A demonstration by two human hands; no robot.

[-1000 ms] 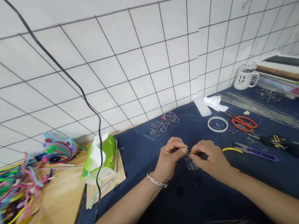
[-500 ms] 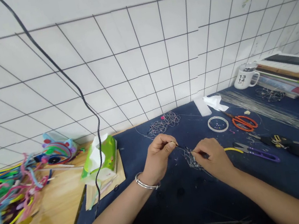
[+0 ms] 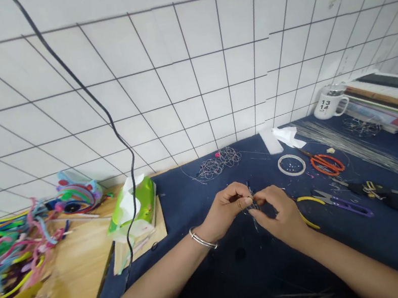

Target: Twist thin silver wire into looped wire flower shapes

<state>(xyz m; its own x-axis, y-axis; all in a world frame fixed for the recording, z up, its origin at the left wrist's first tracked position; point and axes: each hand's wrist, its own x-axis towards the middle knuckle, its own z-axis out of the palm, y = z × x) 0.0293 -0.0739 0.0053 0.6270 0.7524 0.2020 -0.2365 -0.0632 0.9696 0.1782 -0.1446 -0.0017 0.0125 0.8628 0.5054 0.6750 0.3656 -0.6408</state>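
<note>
Over the dark blue cloth, my left hand [image 3: 231, 207] pinches a small bent-wire piece [image 3: 255, 225] between thumb and fingertips. A silver bangle [image 3: 203, 239] circles that wrist. My right hand [image 3: 278, 212] meets it from the other side, its thumb and fingers closed on the same wire piece. The fingers cover most of the wire; short dark ends stick out above and below them. Just right of my right hand lies a yellow-handled tool [image 3: 310, 198], partly hidden by the hand.
Orange scissors [image 3: 327, 165], purple thread snips [image 3: 349, 205], a white ring [image 3: 292, 165] and black-handled tools [image 3: 384, 196] lie right. Wire tangles [image 3: 217, 164] sit behind my hands; straight wires [image 3: 357, 149] lie far right. Tissues [image 3: 146, 199] stand left, with a black cable [image 3: 120, 137] hanging in front.
My hands have drawn closer together, the right shifting slightly left-up and the left moving right. The wire piece has turned from slanting to nearly upright. More of the yellow-handled tool shows.
</note>
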